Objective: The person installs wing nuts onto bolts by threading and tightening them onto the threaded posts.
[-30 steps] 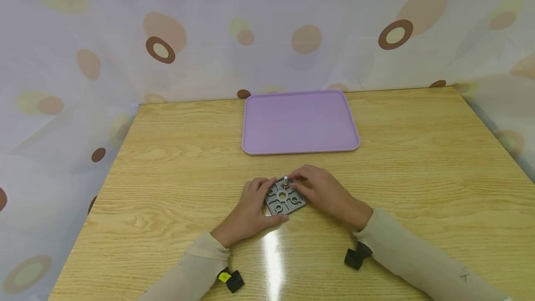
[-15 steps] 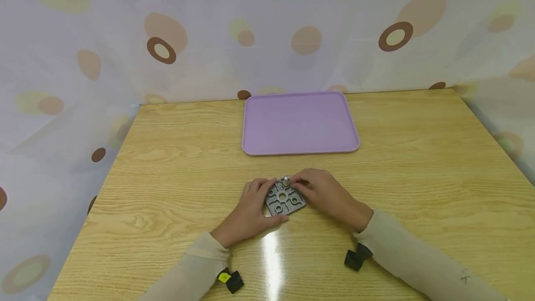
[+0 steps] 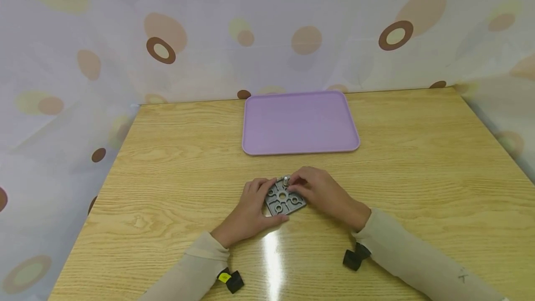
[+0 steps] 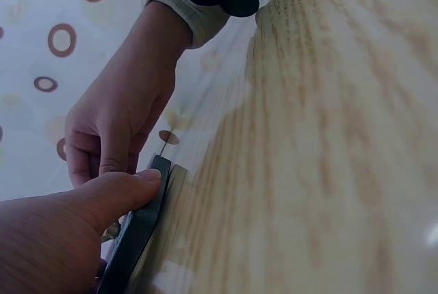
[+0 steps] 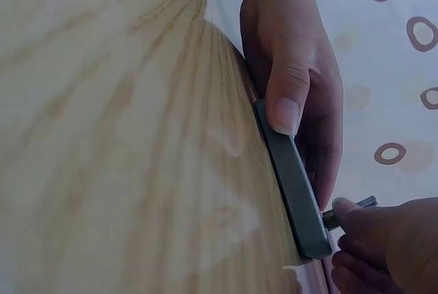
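A square grey metal plate [image 3: 282, 195] with a ringed centre hole and smaller ringed holes toward its corners lies on the table. From its far corner hole rises a threaded bolt [image 5: 367, 201], its end pointing up. My left hand [image 3: 252, 205] grips the plate along its left side, fingers at the far edge and thumb at the near corner. With thumb and fingertips, my right hand [image 3: 319, 192] pinches a small metal nut [image 5: 331, 219] low on the bolt, close above the plate. The fingers hide part of the nut and shaft.
Behind the hands, a purple tray [image 3: 301, 124] lies near the table's back edge. A patterned curtain [image 3: 267, 31] borders the wood-grain table [image 3: 175, 152] at the back and sides. Black wrist straps [image 3: 357, 255] sit on both sleeves.
The right hand's fingers shift slightly around the nut and bolt, its thumb a little further in over the plate. The left hand, plate and tray stay in place.
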{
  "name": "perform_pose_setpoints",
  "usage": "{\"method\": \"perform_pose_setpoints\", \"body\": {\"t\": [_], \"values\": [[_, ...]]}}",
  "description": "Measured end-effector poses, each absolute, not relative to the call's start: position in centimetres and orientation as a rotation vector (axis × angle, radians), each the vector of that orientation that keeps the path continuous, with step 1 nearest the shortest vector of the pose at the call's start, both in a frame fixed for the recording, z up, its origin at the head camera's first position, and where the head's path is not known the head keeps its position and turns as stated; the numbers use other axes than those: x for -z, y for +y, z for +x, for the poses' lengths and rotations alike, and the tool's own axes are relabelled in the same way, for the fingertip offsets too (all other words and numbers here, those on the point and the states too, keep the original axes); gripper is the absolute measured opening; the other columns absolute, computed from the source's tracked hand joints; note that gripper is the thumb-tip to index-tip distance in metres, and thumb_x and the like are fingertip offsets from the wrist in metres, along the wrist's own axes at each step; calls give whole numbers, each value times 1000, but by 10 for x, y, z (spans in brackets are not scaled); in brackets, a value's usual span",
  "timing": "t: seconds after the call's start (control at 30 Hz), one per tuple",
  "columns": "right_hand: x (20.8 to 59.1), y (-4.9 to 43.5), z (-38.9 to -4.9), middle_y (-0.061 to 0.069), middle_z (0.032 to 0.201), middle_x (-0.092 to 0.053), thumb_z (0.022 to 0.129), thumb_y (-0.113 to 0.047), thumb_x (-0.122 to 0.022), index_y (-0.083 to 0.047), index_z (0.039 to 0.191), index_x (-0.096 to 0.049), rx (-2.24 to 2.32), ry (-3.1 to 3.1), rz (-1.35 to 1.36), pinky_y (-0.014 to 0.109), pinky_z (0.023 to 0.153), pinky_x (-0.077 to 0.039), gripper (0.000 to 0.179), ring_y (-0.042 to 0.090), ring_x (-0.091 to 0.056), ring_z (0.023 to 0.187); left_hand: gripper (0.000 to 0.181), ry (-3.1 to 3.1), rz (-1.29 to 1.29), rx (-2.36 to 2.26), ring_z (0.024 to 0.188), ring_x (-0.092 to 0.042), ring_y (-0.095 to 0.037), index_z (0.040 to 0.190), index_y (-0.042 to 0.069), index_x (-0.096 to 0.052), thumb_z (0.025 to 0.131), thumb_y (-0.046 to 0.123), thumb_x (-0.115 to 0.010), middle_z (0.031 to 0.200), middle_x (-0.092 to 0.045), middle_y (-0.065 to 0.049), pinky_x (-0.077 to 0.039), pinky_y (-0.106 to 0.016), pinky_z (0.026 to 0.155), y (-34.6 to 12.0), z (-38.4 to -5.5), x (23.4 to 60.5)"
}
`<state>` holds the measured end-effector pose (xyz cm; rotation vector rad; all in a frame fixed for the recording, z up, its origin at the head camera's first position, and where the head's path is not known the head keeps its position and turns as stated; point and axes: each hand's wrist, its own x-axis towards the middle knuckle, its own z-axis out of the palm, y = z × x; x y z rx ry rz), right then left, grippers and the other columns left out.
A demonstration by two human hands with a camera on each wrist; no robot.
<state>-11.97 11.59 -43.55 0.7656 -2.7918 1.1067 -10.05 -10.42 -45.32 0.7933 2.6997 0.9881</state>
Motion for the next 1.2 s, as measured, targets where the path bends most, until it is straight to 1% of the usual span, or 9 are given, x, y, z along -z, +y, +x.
{"method": "perform_pose_setpoints", "body": {"t": [0.13,0.27,0.33,0.5,0.6,0.7,0.9,1.07,1.2], "values": [[435,113,-120,-1,98,-61,84,-26,-69,-10,103,-64,-1107,-2785,736,32,80,-46,25,12,-56,90,88,2693,790,-993,119,-28,-19,144,11,-31,77,54,-67,132,-35,-5,-36,-35,90,-104,-100,452],[436,110,-121,1,108,-61,84,-28,-69,-10,112,-63,-1090,-2782,766,37,88,-43,34,16,-55,100,87,2694,796,-997,119,-28,-19,144,11,-31,77,53,-68,132,-36,-5,-37,-35,89,-104,-100,451],[436,109,-122,0,111,-61,85,-27,-68,-10,114,-63,-1073,-2779,791,38,91,-41,34,17,-53,105,87,2696,804,-998,118,-29,-20,144,10,-31,77,53,-68,132,-36,-6,-37,-35,89,-104,-100,451],[436,108,-122,-2,110,-60,85,-27,-67,-13,110,-65,-1049,-2794,788,37,93,-40,29,15,-52,107,87,2697,818,-996,117,-29,-19,144,10,-32,77,53,-68,132,-36,-6,-37,-35,89,-104,-100,451],[435,109,-121,-1,110,-60,86,-28,-67,-13,110,-65,-1050,-2801,764,39,93,-39,29,17,-52,107,87,2691,811,-994,118,-29,-19,144,10,-31,77,53,-67,132,-36,-6,-37,-34,89,-104,-100,450],[434,111,-120,1,110,-61,86,-25,-66,-12,110,-65,-1048,-2790,750,40,93,-40,27,18,-53,107,87,2688,806,-996,118,-28,-18,144,10,-31,77,53,-68,132,-36,-5,-37,-34,90,-103,-100,451],[434,115,-120,0,104,-64,89,-17,-62,-12,107,-66,-1037,-2762,745,37,88,-43,18,16,-56,100,87,2690,798,-996,119,-28,-19,144,11,-31,77,53,-68,132,-36,-5,-36,-35,91,-104,-100,452],[433,117,-119,-2,98,-64,89,-16,-63,-12,100,-67,-1056,-2756,724,33,83,-46,12,13,-58,93,88,2690,785,-996,119,-28,-19,144,11,-31,77,53,-68,132,-36,-5,-36,-35,91,-104,-100,452],[433,117,-119,-3,96,-64,89,-15,-63,-13,97,-68,-1081,-2762,720,32,81,-46,10,11,-57,90,87,2689,781,-994,119,-27,-19,144,11,-31,77,53,-68,132,-35,-5,-36,-35,91,-104,-100,452]]}}
